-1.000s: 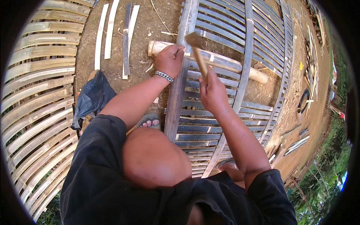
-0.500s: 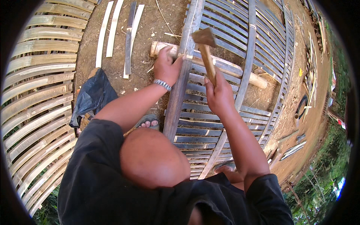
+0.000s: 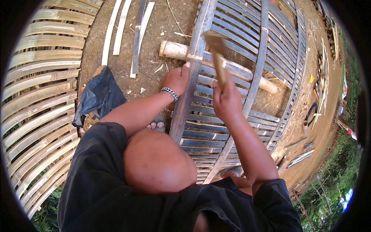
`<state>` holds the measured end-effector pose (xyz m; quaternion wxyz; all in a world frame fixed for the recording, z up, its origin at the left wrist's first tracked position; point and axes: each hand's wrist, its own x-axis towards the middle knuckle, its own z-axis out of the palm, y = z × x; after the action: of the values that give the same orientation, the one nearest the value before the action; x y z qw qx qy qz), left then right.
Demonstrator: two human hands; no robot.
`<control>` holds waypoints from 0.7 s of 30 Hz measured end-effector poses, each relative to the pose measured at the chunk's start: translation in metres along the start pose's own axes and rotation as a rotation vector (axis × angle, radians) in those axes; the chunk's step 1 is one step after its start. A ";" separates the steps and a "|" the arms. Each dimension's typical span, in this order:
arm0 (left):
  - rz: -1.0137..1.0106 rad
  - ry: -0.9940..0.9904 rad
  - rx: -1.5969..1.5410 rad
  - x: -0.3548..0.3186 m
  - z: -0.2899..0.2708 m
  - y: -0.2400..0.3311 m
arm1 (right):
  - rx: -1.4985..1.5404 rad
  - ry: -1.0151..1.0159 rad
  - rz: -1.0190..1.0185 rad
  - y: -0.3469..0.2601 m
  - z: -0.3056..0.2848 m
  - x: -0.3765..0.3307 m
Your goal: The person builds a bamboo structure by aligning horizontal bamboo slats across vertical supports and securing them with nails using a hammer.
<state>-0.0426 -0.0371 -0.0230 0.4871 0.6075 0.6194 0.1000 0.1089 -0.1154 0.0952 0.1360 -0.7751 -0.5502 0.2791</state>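
Left hand point(image 3: 177, 80) has shifted toward the body, no longer covering part of the bamboo pole point(image 3: 176, 49). Hammer point(image 3: 220, 70): raised over the slatted panel point(image 3: 259, 58); likely head-heavy, stiff; best held low on the handle, where the right hand point(image 3: 228, 102) wraps it, forearm angled inward. Dark rail point(image 3: 183, 102): probably stiff, smooth. Left thumb at its edge, fingers curled; pinch or mere contact, cannot tell.
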 end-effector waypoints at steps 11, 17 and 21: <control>0.021 0.016 -0.019 0.004 0.004 -0.008 | 0.114 0.112 -0.126 0.013 0.009 -0.006; -0.006 -0.032 -0.039 0.005 -0.001 -0.003 | 0.179 0.040 0.021 0.017 0.005 -0.010; -0.004 0.014 -0.041 0.000 -0.003 -0.001 | 0.087 -0.047 0.027 0.013 0.000 0.003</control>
<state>-0.0455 -0.0360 -0.0224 0.4953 0.5955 0.6218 0.1158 0.1201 -0.1176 0.0880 0.1527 -0.7691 -0.5301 0.3227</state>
